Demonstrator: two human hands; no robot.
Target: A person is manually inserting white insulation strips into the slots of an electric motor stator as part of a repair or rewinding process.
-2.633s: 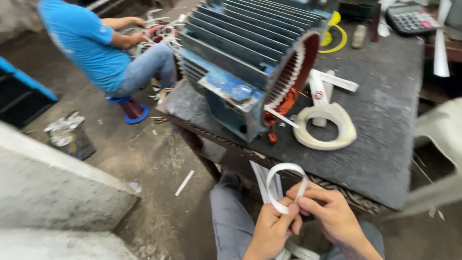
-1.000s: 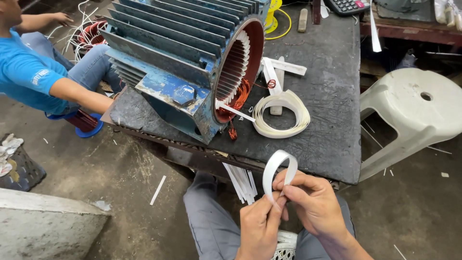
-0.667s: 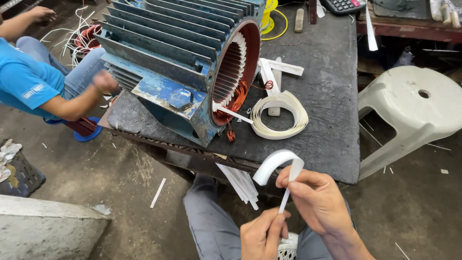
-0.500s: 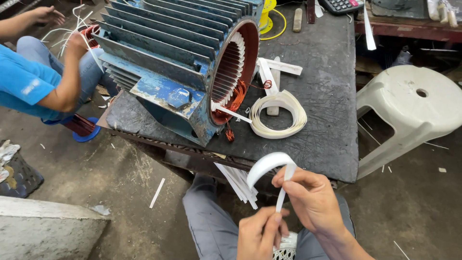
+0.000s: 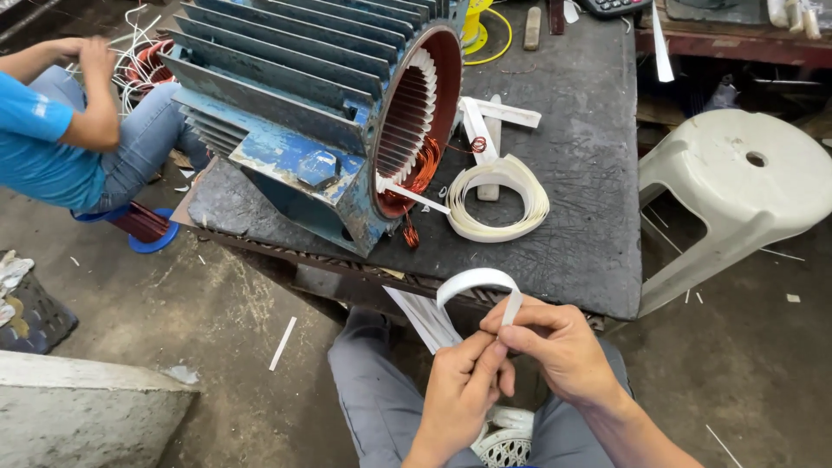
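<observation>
A white paper strip (image 5: 475, 282) arcs in a loop in front of the table edge. My right hand (image 5: 559, 347) pinches its upper end between thumb and fingers. My left hand (image 5: 459, 390) grips the lower part of the same strip just below. Both hands hover over my grey-trousered lap. On the dark table (image 5: 572, 173) stands a large blue finned motor housing (image 5: 321, 113), its open end showing copper windings. A coil of white strip (image 5: 498, 204) lies to the right of the housing's open end.
A white plastic stool (image 5: 737, 191) stands to the right of the table. A seated person in a blue shirt (image 5: 43, 139) works at the left, handling wires. More white strips (image 5: 425, 316) hang from the table's front edge. Yellow wire spool (image 5: 477, 26) sits at the back.
The strip was held as a closed loop between both hands. My right hand then lifted one end while the left slid down, and now the hands are close together again.
</observation>
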